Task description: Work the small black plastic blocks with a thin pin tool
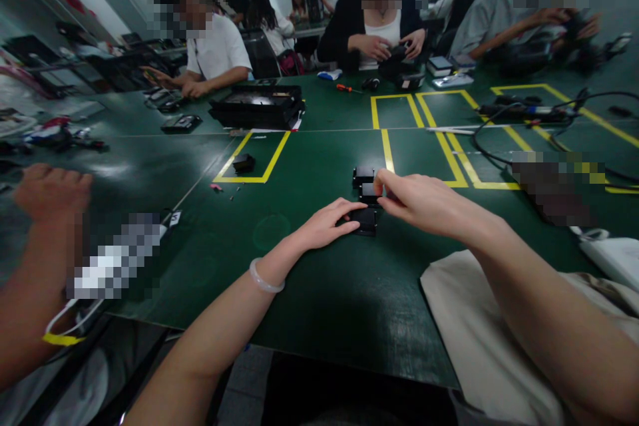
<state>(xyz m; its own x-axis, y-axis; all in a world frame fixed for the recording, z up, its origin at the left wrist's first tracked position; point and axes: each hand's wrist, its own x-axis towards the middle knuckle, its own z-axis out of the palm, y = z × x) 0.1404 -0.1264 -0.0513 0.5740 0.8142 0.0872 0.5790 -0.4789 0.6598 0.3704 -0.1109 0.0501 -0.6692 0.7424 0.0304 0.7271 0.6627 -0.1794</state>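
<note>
Three small black box-shaped parts lie in a short row on the green table in front of me. My left hand point(327, 223), with a pale bangle on its wrist, has thumb and fingers set on the left side of the nearest black part point(367, 221). My right hand point(407, 198) has its fingers curled in a pinch at the right end of the middle black part point(368, 193). Just beyond sits the far black part point(363, 174), close to the right fingertips. The exact contact of the right fingertips is partly hidden.
A black tray point(257, 106) and a small black block point(243, 163) lie ahead left, among yellow tape outlines. A beige cloth point(459, 319) is under my right forearm. Cables point(479, 140) run at right. Another person's arm point(44, 246) rests at left; several people sit opposite.
</note>
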